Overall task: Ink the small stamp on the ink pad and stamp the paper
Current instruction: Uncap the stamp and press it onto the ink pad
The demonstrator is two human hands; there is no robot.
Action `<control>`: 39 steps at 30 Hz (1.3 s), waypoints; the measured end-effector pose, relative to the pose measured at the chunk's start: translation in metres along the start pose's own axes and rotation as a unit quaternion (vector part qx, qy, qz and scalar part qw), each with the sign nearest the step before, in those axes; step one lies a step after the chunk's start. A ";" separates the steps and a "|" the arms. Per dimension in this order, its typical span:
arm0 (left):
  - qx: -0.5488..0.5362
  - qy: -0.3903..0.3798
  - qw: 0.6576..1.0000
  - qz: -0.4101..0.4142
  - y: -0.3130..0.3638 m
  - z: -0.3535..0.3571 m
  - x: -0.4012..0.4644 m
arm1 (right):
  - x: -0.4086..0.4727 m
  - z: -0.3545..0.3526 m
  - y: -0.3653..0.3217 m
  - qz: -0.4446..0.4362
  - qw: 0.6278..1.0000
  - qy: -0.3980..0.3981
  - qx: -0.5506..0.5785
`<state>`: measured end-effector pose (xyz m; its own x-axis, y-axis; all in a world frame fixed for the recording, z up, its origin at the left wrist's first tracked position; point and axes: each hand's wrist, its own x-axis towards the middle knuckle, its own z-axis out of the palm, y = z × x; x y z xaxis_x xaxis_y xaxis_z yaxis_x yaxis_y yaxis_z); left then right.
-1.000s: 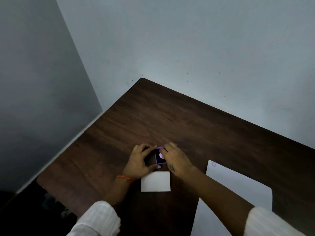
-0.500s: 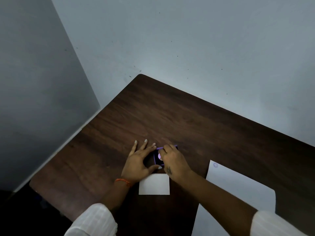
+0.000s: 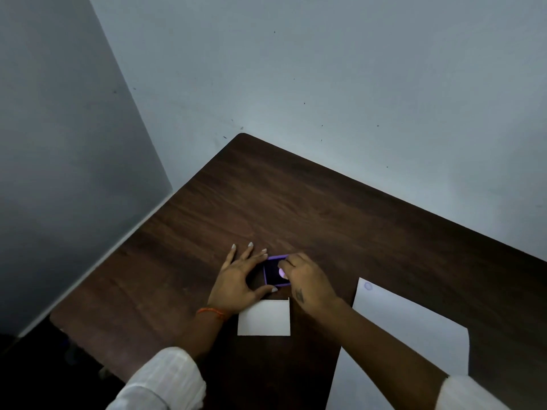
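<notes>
A small purple-framed ink pad (image 3: 273,273) with a dark inside lies on the dark wooden table (image 3: 296,208). My right hand (image 3: 306,284) holds a small pale stamp (image 3: 282,273) down on the pad's right side. My left hand (image 3: 241,279) lies flat just left of the pad, fingers spread, thumb near the pad's front edge. A white sheet of paper (image 3: 408,332) lies to the right, with one faint round purple print (image 3: 368,286) near its far left corner.
A small white card (image 3: 264,318) lies in front of the pad, between my forearms. The table sits in a corner, with pale walls (image 3: 325,69) behind and to the left. Its left edge (image 3: 88,279) drops to a dark floor.
My left fingers have spread out flat on the table beside the pad. My right hand stays on the pad with the stamp. The camera has tilted slightly.
</notes>
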<state>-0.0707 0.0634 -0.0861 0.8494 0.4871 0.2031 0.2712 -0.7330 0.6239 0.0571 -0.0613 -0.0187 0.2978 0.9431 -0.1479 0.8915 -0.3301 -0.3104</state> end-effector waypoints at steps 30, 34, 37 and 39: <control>-0.002 0.001 1.000 -0.003 0.000 0.001 0.000 | 0.019 -0.012 0.017 0.009 0.999 0.010 -0.032; -0.003 0.003 1.000 -0.001 0.000 0.002 0.000 | 0.021 -0.013 0.025 -0.061 0.996 -0.019 -0.068; -0.003 0.008 1.000 -0.001 0.000 0.001 0.000 | 0.015 -0.006 0.019 0.005 1.000 0.031 0.003; -0.002 0.006 1.000 -0.001 0.002 0.000 0.000 | 0.015 -0.017 0.016 0.078 0.990 0.050 0.105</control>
<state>-0.0703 0.0621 -0.0854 0.8429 0.4947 0.2114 0.2711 -0.7300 0.6274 0.0816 -0.0514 -0.0099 0.4687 0.8753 -0.1191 0.7438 -0.4638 -0.4813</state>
